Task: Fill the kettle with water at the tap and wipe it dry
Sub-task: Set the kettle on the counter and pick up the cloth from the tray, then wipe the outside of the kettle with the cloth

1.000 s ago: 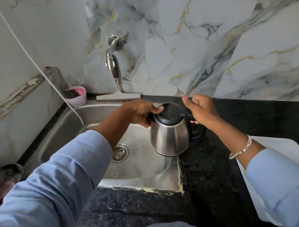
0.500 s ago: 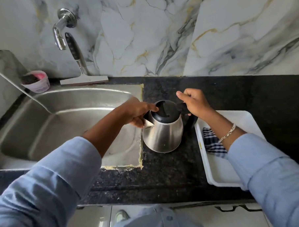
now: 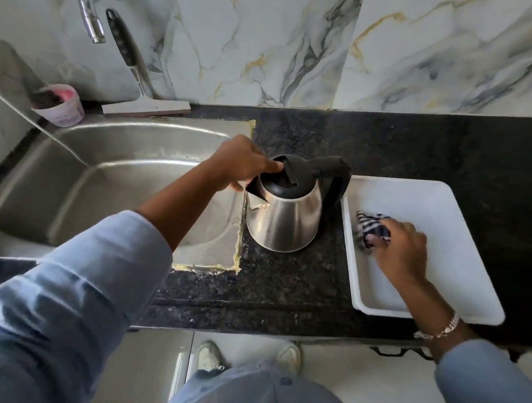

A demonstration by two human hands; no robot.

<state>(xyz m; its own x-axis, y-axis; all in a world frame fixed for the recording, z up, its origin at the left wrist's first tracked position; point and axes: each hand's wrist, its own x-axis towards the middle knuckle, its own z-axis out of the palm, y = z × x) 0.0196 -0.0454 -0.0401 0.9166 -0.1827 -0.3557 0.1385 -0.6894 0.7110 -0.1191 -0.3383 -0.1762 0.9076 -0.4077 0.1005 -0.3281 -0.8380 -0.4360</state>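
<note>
While the kettle is standing upright on the dark counter, just right of the sink and touching or nearly touching the white tray on its handle side, you are splitting the work between your two hands. Your left hand is resting at the spout side of the black lid, fingers loosely curled with one fingertip pressing on the lid's edge rather than wrapping anything; judging by the pose, you are steadying the kettle so it is not sliding or tipping. Your right hand is reaching down into the tray, fingers closing around the bunched striped cloth, which is lying against the tray floor near its left wall. That placement is making sense: the cloth is waiting in the tray right beside where the kettle is sitting, so the reach is short. The tap is hanging well apart at the far left and no water is showing, so the filling is looking finished and the drying is the step you are starting. The steel body is going to be slick if wet, so keeping that left hand on top is helping.
</note>
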